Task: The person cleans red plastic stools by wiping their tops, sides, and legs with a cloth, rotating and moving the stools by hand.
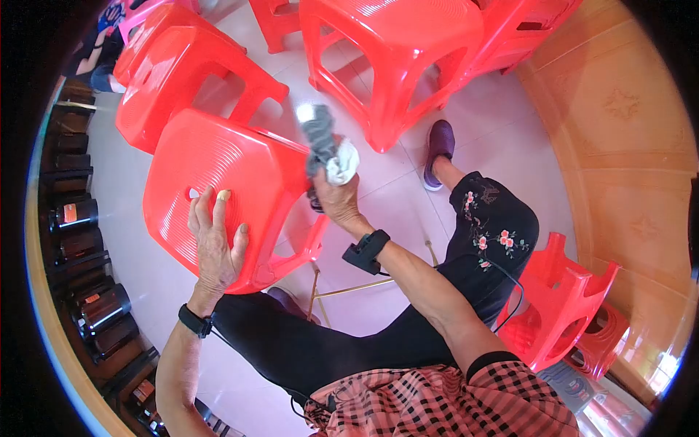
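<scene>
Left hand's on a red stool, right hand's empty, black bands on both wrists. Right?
Not empty: the head view shows the right hand gripping a cloth. The left hand is on a red stool, and both wrists have black bands.

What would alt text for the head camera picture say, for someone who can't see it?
A person's left hand is spread on a red plastic stool, while the right hand holds a gray-and-white cloth beside it. More red stools are nearby on a pale tiled floor.
</scene>
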A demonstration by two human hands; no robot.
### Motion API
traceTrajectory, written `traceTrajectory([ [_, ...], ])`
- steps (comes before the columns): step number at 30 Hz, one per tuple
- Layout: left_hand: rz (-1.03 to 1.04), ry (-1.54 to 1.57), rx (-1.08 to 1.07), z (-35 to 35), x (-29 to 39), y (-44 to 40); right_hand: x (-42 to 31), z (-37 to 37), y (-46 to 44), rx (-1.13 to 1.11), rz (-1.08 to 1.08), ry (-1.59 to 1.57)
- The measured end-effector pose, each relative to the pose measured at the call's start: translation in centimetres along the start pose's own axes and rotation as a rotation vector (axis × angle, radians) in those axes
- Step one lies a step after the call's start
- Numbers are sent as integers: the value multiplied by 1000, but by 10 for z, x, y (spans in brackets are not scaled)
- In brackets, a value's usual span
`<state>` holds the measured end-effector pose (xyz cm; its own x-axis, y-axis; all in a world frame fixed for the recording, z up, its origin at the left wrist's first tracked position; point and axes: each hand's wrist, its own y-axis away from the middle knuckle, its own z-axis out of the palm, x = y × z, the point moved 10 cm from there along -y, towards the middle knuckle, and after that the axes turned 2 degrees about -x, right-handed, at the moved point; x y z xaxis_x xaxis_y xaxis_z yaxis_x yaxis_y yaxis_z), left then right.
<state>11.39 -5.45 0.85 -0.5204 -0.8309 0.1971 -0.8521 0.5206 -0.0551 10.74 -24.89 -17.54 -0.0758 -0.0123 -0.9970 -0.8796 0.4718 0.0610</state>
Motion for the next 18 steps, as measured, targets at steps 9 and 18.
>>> traceTrajectory([
  [9, 13, -11, 22, -2, 3, 0, -86, -20, -10, 33, -326, -25],
  [18, 43, 11, 53, -1, -4, 1, -211, 29, 34, -161, -706, 501],
])
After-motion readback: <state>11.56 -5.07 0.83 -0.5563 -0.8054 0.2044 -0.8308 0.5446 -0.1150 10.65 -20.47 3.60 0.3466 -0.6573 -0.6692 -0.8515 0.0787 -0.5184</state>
